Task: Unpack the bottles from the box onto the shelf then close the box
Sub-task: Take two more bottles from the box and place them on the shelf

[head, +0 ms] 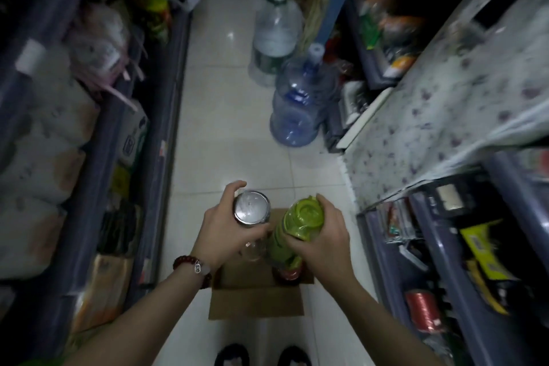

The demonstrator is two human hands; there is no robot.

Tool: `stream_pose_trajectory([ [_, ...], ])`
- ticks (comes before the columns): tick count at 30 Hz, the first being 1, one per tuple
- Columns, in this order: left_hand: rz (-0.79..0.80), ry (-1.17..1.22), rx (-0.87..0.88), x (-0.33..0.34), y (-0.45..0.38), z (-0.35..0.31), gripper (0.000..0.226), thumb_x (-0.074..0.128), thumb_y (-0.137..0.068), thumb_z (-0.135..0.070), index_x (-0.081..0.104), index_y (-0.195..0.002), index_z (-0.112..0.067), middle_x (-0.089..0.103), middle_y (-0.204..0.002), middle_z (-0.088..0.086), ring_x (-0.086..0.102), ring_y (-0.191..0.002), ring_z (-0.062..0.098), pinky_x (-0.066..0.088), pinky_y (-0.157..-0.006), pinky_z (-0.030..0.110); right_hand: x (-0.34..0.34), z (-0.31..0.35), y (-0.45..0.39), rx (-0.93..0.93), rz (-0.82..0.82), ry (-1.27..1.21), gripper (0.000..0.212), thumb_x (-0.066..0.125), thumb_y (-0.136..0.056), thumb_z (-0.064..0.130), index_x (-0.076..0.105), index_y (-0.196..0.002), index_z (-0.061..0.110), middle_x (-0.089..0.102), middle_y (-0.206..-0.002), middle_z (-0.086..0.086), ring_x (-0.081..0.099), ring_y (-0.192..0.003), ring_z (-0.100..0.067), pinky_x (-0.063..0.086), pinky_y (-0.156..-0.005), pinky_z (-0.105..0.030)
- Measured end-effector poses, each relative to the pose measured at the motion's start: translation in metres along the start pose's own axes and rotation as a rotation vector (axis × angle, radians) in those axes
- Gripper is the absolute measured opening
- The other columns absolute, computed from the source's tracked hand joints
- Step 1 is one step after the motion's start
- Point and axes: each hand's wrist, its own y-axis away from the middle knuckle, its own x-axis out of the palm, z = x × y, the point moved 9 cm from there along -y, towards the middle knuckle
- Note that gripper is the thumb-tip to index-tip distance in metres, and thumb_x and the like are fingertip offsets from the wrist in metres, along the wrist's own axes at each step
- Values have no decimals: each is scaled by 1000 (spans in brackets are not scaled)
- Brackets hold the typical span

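Now each hand (225, 232) grips a bottle (301, 217)

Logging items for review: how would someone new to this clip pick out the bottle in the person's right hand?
Find the open cardboard box on the tiled aisle floor, near the person's feet. Above it the right hand grips the green bottle by its lime-green lid. The bottle in the left hand differs: the silver-lidded bottle has a clear body.

Dim aisle, white tiled floor (225, 116), stocked shelving (154, 116)
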Motion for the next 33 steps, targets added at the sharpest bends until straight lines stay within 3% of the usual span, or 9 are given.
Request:
stream_pose_trajectory([
  [5, 143, 64, 149, -10, -7, -144, 83, 83, -55, -45, 36, -124, -45, 69, -94, -11, 66, -88, 6, 48, -76, 13, -121, 72, 6, -5, -115, -57, 96, 84, -60, 44, 38, -142, 27, 48, -128, 11, 41, -124, -7, 31, -101, -20],
  [9, 256, 127, 254, -9, -12, -257, 80, 83, -44, -59, 48, -115, -47, 68, -104, -16, 66, -98, 5, 53, -93, 34, -228, 114, 14, -8, -288, -182, 95, 84, -52, 54, 43, -135, 37, 58, -128, 10, 56, -118, -9, 46, -102, -35],
  [12, 290, 129, 363, -11, -6, -346, 53, 82, -43, -60, 57, -90, -51, 71, -92, -21, 65, -91, -8, 52, -87, 21, -307, 147, 29, -47, -398, -221, 88, 87, -55, 47, 45, -132, 38, 60, -126, 8, 58, -114, -6, 47, -99, -26],
  [14, 329, 165, 420, -15, 4, -407, 49, 82, -48, -56, 60, -91, -50, 72, -90, -21, 64, -90, -12, 49, -83, 16, -359, 169, 42, -78, -474, -229, 84, 87, -56, 44, 47, -130, 38, 61, -122, 11, 59, -111, -3, 46, -97, -19],
  [18, 479, 282, 489, -10, 27, -513, 54, 84, -56, -42, 68, -106, -29, 75, -100, -6, 70, -98, 11, 56, -88, 34, -454, 207, 62, -147, -588, -283, 84, 87, -52, 48, 47, -126, 41, 60, -116, 23, 60, -107, 4, 48, -100, -31],
  [23, 553, 435, 531, -6, 55, -622, 22, 76, -75, -16, 71, -96, -21, 76, -91, -1, 71, -86, 16, 55, -65, 24, -555, 244, 91, -204, -733, -299, 89, 85, -53, 51, 46, -132, 35, 65, -119, 9, 62, -106, -3, 49, -98, -31],
  [25, 575, 462, 558, -7, 69, -659, 15, 74, -77, -16, 71, -91, -20, 75, -87, -1, 70, -77, 12, 57, -61, 28, -589, 256, 100, -216, -770, -325, 91, 81, -50, 57, 47, -131, 34, 68, -112, 8, 63, -103, -3, 50, -98, -33],
  [29, 608, 488, 624, -12, 94, -723, 22, 78, -75, -20, 71, -95, -16, 75, -91, 6, 69, -83, 21, 56, -81, 48, -644, 279, 120, -256, -819, -333, 85, 81, -54, 56, 51, -128, 27, 71, -103, 12, 64, -100, 1, 50, -97, -33],
  [33, 621, 492, 703, -18, 109, -773, 29, 83, -66, -30, 73, -91, -22, 75, -84, 2, 67, -75, 18, 55, -78, 43, -686, 297, 134, -273, -892, -284, 72, 80, -52, 62, 59, -113, 33, 74, -94, 12, 67, -97, -7, 52, -94, -41],
])
